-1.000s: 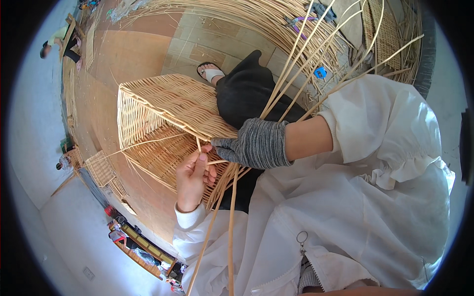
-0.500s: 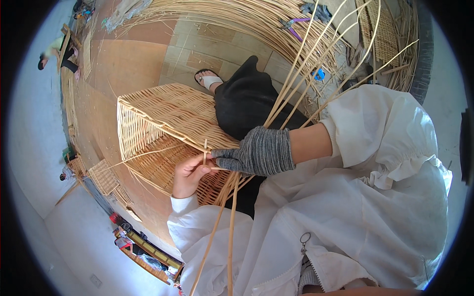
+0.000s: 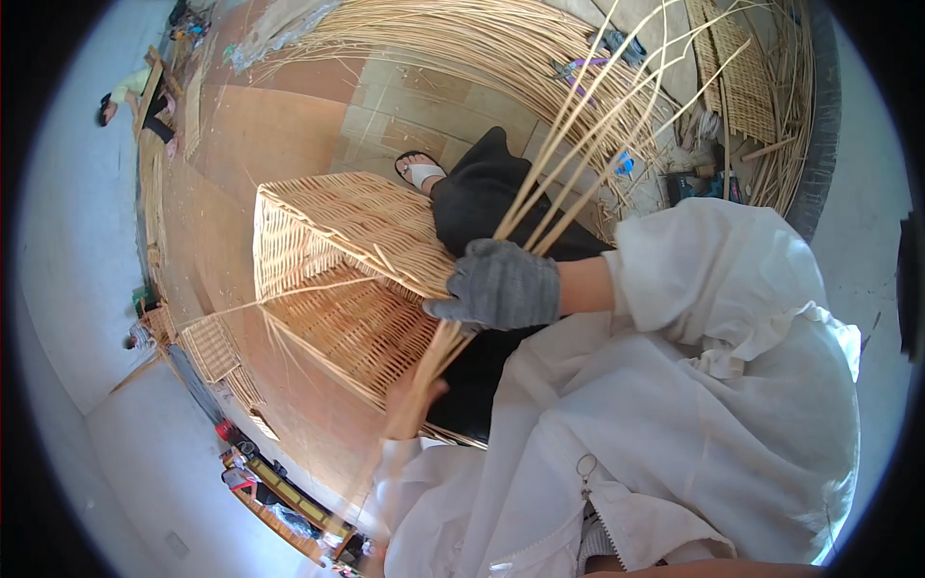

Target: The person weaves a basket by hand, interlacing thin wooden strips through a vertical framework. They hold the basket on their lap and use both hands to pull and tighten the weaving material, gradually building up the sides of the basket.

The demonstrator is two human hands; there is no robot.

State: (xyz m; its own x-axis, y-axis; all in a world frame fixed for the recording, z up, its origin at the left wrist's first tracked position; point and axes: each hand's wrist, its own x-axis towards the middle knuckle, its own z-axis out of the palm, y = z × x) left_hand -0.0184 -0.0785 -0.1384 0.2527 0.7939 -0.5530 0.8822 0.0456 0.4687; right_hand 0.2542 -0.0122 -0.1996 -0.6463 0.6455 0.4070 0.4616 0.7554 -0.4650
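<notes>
An open wicker basket of pale woven cane lies tilted on its side across my lap, its mouth facing left and toward me. My right hand, in a grey knit glove, is closed round the basket's rim at its right corner. Long loose canes fan out from beside this hand to the upper right, and others run down toward me. My bare left hand is lower, by the basket's near edge, behind the downward canes; motion smears its fingers. One thin cane sticks out leftward from the basket.
Bundled long canes curve across the floor at the top, with purple-handled pliers on them. Flat woven panels stand at the upper right, near a power drill. Another person sits at the far left.
My left hand has left the rim corner and moved down toward me. My right hand has turned from extended fingers to a closed grip on the rim. The downward canes have shifted.
</notes>
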